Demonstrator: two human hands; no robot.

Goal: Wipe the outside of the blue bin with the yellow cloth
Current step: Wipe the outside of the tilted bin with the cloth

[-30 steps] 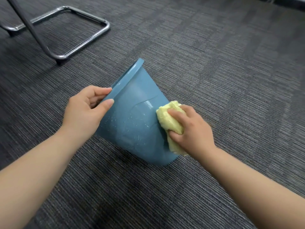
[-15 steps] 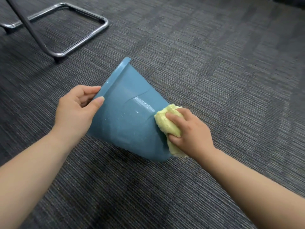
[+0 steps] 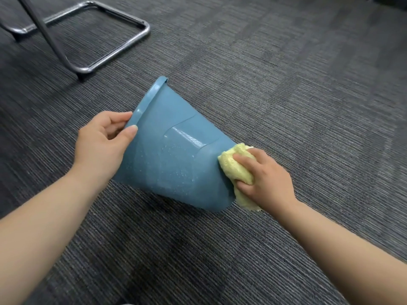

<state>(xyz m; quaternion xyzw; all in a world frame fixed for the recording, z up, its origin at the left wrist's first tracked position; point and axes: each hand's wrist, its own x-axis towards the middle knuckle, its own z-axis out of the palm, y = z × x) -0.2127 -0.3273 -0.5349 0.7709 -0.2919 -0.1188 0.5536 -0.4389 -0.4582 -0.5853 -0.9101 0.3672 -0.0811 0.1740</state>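
On a dark grey ribbed carpet [image 3: 286,95], a blue plastic bin [image 3: 176,164] lies tipped on its side, its open mouth facing away to the left and its base pointing right, toward the viewer's right arm. The left hand [image 3: 103,146] is clamped on the bin's rolled rim [image 3: 146,101], thumb on the outside wall and fingers curled over the lip into the mouth. The right hand [image 3: 264,179] is closed around a bunched yellow cloth [image 3: 233,166], pressing it against the bin's base end, where wall meets bottom. The two hands are well apart, one at each end of the bin. A metal chair frame [image 3: 114,51] stands on the carpet in the far left corner, well clear of the work.

The bin looks light and thin-walled, likely stiff enough to hold its shape but able to flex under a hard push. Its wall is glossy and beaded with small water droplets, so it is probably slippery; the rim seems the surest place to grip, since the lip gives the fingers a ledge. The cloth appears soft, thick and absorbent, and it folds easily to the curved wall. Because the bin tapers and rests on its side, it could roll, so the rim grip also steadies it.
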